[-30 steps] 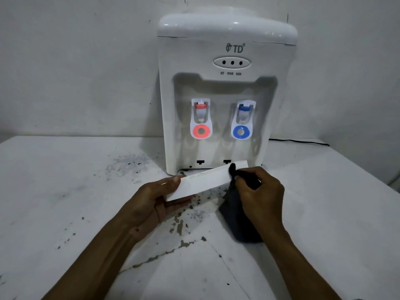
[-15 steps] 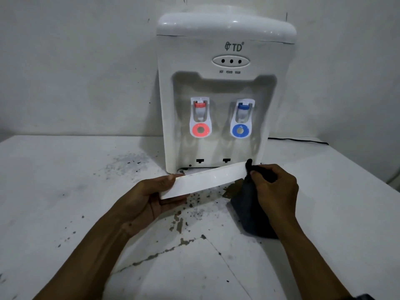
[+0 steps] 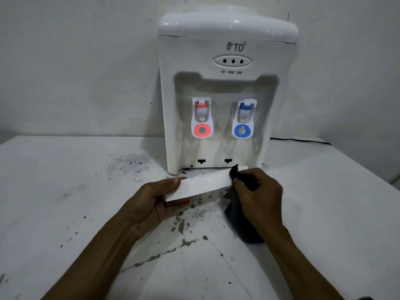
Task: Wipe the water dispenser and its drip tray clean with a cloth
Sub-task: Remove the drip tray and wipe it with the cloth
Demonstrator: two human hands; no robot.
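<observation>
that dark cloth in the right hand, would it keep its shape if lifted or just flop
Probably floppy: the dark cloth hangs limp in folds below the right hand that pinches it. Likely light too, since a bunched fingertip grip seems enough to carry it. It should conform easily, as its top end wraps over the edge of the drip tray.

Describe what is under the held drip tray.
Below the drip tray is the white table, flecked with dark chips. The dark cloth hangs from the right hand beneath the tray's right end. The tray's underside is hidden.
</observation>
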